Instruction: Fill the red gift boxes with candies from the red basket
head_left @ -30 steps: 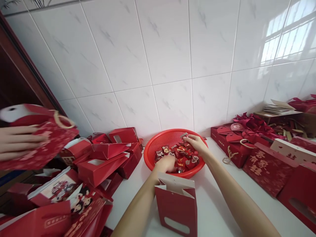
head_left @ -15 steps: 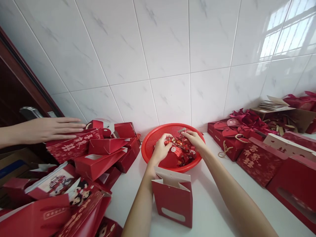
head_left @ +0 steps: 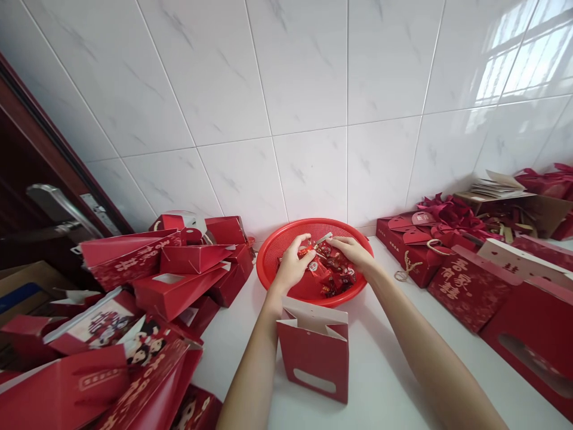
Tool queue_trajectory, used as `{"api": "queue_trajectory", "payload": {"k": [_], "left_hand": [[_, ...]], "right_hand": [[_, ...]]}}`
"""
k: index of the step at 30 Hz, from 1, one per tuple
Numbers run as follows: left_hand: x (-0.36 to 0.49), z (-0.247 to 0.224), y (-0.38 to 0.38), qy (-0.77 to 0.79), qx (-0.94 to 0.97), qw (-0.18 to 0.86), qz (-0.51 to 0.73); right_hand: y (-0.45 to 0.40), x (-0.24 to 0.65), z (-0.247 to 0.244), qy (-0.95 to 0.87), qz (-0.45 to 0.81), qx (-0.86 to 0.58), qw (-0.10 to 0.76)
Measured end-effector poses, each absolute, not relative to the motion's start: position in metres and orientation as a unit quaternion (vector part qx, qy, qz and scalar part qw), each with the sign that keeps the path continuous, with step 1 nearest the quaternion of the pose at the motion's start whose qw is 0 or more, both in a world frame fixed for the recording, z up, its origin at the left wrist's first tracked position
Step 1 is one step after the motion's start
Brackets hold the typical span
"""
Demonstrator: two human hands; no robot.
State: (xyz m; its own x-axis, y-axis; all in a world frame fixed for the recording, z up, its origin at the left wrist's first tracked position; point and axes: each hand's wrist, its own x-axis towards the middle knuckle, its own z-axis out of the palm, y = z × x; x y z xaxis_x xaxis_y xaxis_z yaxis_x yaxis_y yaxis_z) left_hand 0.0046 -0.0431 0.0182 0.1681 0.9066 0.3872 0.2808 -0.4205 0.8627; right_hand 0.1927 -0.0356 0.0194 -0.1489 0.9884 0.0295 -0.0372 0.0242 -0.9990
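Note:
A round red plastic basket (head_left: 268,272) stands against the wall with several red-wrapped candies (head_left: 338,278) in it. My left hand (head_left: 292,264) is over its left side, fingers curled and thumb bent inward around something red that I cannot make out. On the other side, my right hand (head_left: 353,252) pinches a small packet with a pale silvery strip (head_left: 323,239), close to the left fingertips. In front of the basket, between my forearms, an open-topped red paper gift box (head_left: 316,361) stands upright; its inside is mostly hidden.
Red gift boxes (head_left: 179,292) lie in a tangled pile on the left. More red boxes (head_left: 474,289) line the right side, with a cardboard box (head_left: 548,209) of ribbons behind. A door handle (head_left: 62,206) shows at far left, and the tiled wall (head_left: 308,173) rises behind.
Another person's hand over the left pile has gone from view. The pale-stripped packet in my right hand has tilted and shifted slightly left, nearer my left hand.

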Motion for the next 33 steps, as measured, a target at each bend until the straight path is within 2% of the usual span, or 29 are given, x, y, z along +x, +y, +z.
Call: {"api": "queue_trajectory", "payload": {"k": [11, 17, 25, 33], "left_hand": [[0.006, 0.02, -0.043, 0.425, 0.71, 0.301, 0.474], [0.004, 0.017, -0.041, 0.443, 0.707, 0.298, 0.464], [0.008, 0.015, -0.044, 0.377, 0.708, 0.408, 0.438], [0.005, 0.018, -0.046, 0.406, 0.723, 0.344, 0.44]], "right_hand": [[-0.039, 0.192, 0.018, -0.547, 0.572, -0.429, 0.435], [-0.036, 0.194, 0.017, -0.542, 0.56, -0.433, 0.452], [-0.04, 0.19, 0.022, -0.567, 0.542, -0.424, 0.452], [-0.045, 0.185, 0.026, -0.591, 0.516, -0.431, 0.446]]}}
